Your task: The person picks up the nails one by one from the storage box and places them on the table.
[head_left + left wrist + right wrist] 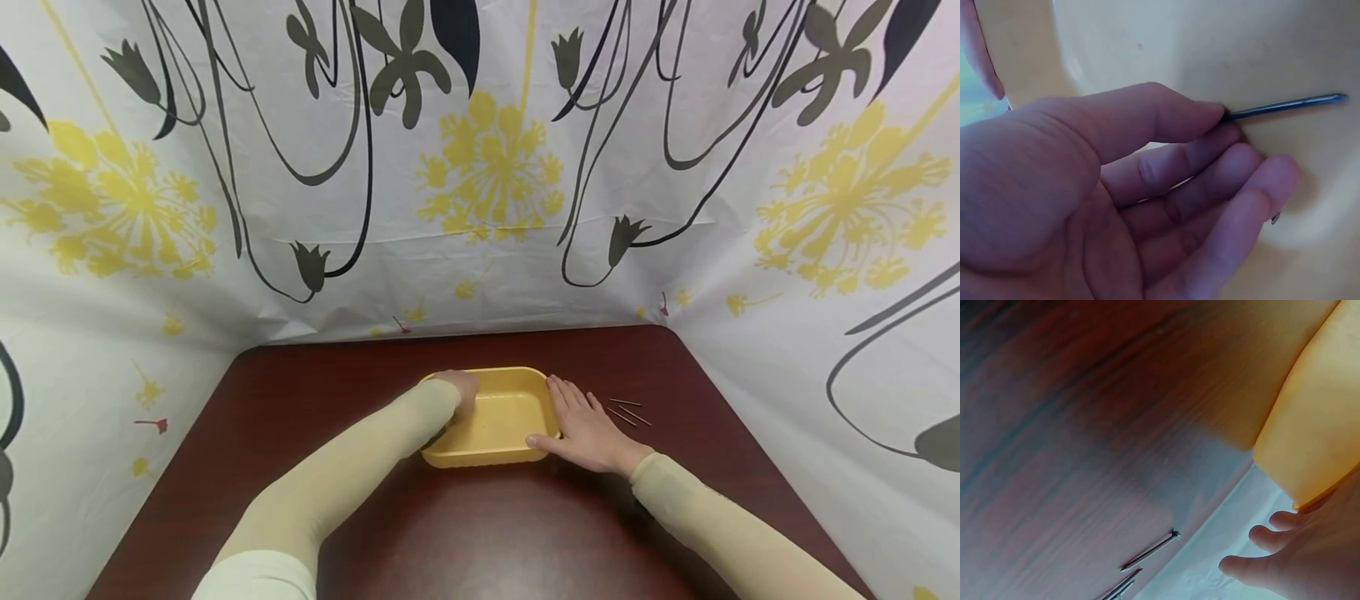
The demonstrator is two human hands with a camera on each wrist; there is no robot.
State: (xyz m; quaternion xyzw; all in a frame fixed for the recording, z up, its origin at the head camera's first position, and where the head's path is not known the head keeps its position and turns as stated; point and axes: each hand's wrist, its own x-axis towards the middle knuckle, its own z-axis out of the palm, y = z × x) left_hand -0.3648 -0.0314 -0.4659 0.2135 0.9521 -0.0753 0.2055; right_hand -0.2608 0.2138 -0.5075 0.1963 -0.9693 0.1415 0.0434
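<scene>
A yellow plastic tray [512, 417] with rounded corners sits on the table. My left hand [462, 392] reaches into its left side. In the left wrist view the thumb and index finger pinch a dark metal nail [1285, 108], its pointed end sticking out away from the hand. A small bit of metal [1275, 219] shows beside the lower fingertips; most of it is hidden. My right hand [588, 429] rests on the tray's right rim, fingers straight, with the thumb at the near corner.
Several loose nails [628, 410] lie on the dark red-brown table [352, 375] just right of the right hand; one nail [1150, 551] shows its head in the right wrist view. A flower-patterned sheet [495, 275] hangs behind and at both sides.
</scene>
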